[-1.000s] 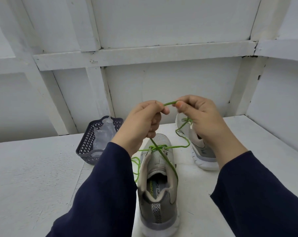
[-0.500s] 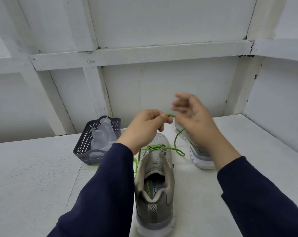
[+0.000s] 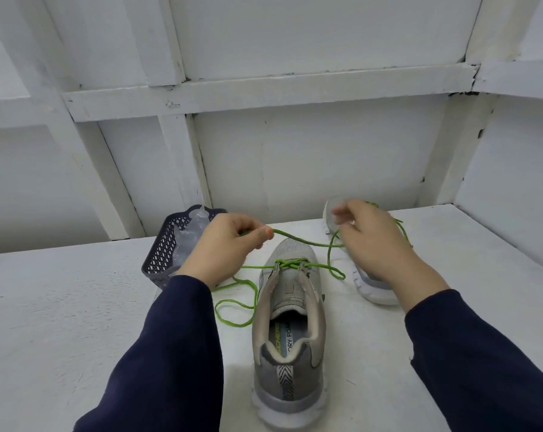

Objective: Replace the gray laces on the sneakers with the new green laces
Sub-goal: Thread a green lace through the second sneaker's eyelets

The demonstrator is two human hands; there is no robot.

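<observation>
A grey sneaker (image 3: 290, 310) stands in the middle of the white table (image 3: 61, 322), heel toward me, with a green lace (image 3: 307, 243) crossed at its lowest eyelets. My left hand (image 3: 223, 244) pinches one end of that lace above the toe. Loose loops of it lie left of the shoe. My right hand (image 3: 373, 244) hovers over the second sneaker (image 3: 373, 288), fingers spread and blurred; the lace runs under it. Green lace also shows behind that hand. No grey laces are visible.
A dark mesh basket (image 3: 164, 257) holding a clear plastic bag (image 3: 189, 235) sits at the back left of the table. White panelled walls close the space behind and to the right.
My right hand has let go of the lace and moved right and down over the second sneaker. My left hand has dropped lower, still pinching the lace. The camera tilted down.
</observation>
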